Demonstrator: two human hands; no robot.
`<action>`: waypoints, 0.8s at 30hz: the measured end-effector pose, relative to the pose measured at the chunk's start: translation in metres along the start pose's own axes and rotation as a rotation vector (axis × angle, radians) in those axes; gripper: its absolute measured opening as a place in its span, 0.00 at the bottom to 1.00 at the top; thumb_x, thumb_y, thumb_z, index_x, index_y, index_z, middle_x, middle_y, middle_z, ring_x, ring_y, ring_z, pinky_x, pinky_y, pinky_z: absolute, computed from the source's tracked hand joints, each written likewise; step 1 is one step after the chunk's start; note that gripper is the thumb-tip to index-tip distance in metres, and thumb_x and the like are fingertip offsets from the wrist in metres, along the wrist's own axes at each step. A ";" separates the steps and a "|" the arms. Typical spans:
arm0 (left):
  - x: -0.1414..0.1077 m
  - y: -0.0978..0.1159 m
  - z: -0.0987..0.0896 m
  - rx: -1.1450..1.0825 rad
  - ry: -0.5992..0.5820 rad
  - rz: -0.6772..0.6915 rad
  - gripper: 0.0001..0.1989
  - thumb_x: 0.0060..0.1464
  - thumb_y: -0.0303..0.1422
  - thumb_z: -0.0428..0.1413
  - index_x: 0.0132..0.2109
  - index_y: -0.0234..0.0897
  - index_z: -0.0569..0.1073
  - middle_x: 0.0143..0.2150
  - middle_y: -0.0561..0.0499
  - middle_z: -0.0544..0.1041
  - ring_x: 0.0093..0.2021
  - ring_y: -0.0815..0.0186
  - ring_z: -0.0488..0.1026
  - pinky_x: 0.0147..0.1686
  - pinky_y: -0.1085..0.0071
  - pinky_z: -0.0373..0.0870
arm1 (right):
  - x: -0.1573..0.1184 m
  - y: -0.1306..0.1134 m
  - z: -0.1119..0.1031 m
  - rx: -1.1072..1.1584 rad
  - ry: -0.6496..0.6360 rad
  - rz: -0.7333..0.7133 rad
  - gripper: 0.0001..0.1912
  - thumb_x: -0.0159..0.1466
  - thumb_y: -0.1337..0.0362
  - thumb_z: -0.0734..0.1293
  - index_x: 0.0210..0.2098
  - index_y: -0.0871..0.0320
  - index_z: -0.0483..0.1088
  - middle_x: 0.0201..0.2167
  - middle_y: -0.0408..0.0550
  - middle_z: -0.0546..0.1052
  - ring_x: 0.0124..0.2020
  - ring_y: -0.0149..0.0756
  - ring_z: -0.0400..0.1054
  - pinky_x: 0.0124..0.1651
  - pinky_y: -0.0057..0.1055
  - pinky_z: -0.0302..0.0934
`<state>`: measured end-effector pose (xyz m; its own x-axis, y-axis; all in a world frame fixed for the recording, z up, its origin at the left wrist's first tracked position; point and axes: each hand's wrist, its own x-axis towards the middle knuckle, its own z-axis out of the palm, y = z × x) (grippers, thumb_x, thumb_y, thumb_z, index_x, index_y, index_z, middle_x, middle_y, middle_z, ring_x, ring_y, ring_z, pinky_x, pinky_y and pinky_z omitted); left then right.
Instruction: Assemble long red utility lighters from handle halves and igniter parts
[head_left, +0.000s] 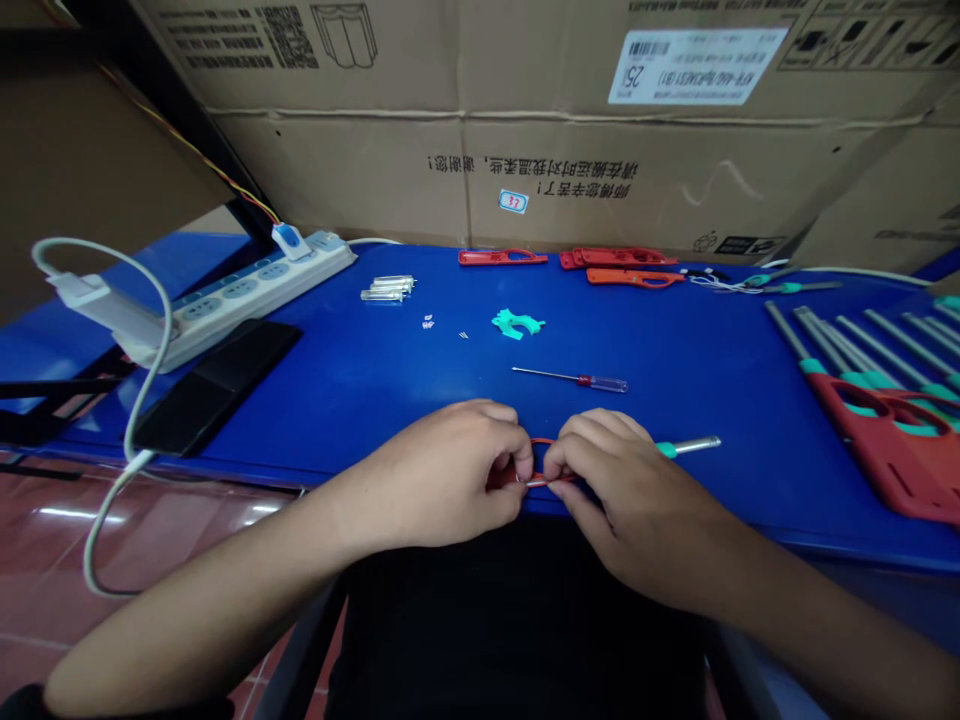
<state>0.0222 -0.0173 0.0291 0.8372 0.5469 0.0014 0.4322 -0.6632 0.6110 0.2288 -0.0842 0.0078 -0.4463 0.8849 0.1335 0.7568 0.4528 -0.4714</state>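
- We find a red casing (pixel 538 477) at the near edge of the blue worktop (pixel 360 370), held between both hands.
- The left hand (pixel 450 470) is pinched on it, thumb against finger; the right hand (pixel 637 490) is likewise closed on it, the fingertips slightly apart from the left ones.
- A metal barrel (pixel 697 445) with a green collar (pixel 667 450) projects past the right hand; we judge it already fitted to this casing, though the joint is hidden.
- We judge the held piece unfinished. Whether its inner parts are seated, we cannot tell.
- Still loose beyond the hands: teal pieces (pixel 517 323), small white bits (pixel 427 322) and slim clear-and-metal cylinders (pixel 388 289).
- The screwdriver (pixel 604 383) lies unheld.
- Red casing parts (pixel 619 258) lie at the rear; barrelled red units (pixel 874 435) lie grouped at right, seemingly further along.
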 end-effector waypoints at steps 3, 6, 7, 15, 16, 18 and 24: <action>-0.001 0.001 0.002 -0.002 0.015 0.025 0.07 0.51 0.22 0.55 0.35 0.36 0.75 0.32 0.55 0.72 0.34 0.69 0.68 0.36 0.71 0.63 | 0.000 0.000 0.000 0.001 -0.004 0.002 0.06 0.66 0.72 0.62 0.37 0.56 0.68 0.37 0.46 0.71 0.41 0.39 0.61 0.47 0.40 0.55; -0.004 0.002 0.004 0.039 0.037 0.053 0.06 0.54 0.23 0.55 0.36 0.36 0.75 0.32 0.54 0.72 0.35 0.68 0.67 0.38 0.69 0.64 | 0.000 0.001 0.000 -0.015 -0.005 -0.014 0.06 0.67 0.72 0.62 0.38 0.56 0.68 0.37 0.46 0.71 0.41 0.39 0.61 0.48 0.41 0.55; -0.006 0.003 0.005 0.061 0.042 0.056 0.05 0.56 0.23 0.55 0.37 0.35 0.75 0.33 0.53 0.72 0.35 0.67 0.66 0.39 0.68 0.64 | 0.000 0.002 0.000 -0.023 -0.010 -0.021 0.06 0.68 0.71 0.61 0.38 0.56 0.69 0.38 0.46 0.71 0.41 0.39 0.61 0.48 0.41 0.55; -0.014 0.007 0.010 0.206 0.030 0.056 0.09 0.65 0.27 0.49 0.41 0.33 0.74 0.37 0.48 0.73 0.39 0.63 0.68 0.42 0.64 0.67 | -0.003 0.003 -0.001 -0.129 -0.003 -0.066 0.09 0.70 0.69 0.60 0.39 0.56 0.73 0.36 0.46 0.71 0.41 0.39 0.63 0.50 0.42 0.55; -0.015 0.007 0.010 0.226 0.029 0.066 0.09 0.65 0.26 0.49 0.42 0.32 0.74 0.38 0.47 0.73 0.39 0.62 0.68 0.42 0.64 0.67 | -0.003 0.003 -0.001 -0.136 -0.008 -0.068 0.10 0.70 0.68 0.60 0.39 0.56 0.73 0.36 0.46 0.71 0.41 0.39 0.63 0.49 0.42 0.55; -0.018 0.007 0.010 0.258 0.022 0.079 0.10 0.65 0.25 0.49 0.45 0.33 0.75 0.39 0.47 0.73 0.40 0.61 0.68 0.42 0.63 0.68 | -0.003 0.003 0.000 -0.142 -0.021 -0.060 0.10 0.70 0.68 0.60 0.39 0.56 0.73 0.35 0.46 0.71 0.41 0.39 0.62 0.48 0.42 0.55; -0.024 0.005 0.008 0.221 0.002 0.055 0.14 0.65 0.25 0.48 0.49 0.35 0.77 0.39 0.46 0.73 0.40 0.61 0.69 0.40 0.64 0.69 | -0.001 0.003 -0.002 -0.143 -0.059 -0.020 0.10 0.70 0.67 0.60 0.39 0.56 0.74 0.36 0.47 0.71 0.39 0.39 0.61 0.45 0.41 0.56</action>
<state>0.0071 -0.0380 0.0263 0.8612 0.5073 0.0314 0.4489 -0.7881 0.4213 0.2323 -0.0838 0.0077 -0.4862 0.8693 0.0885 0.8058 0.4852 -0.3395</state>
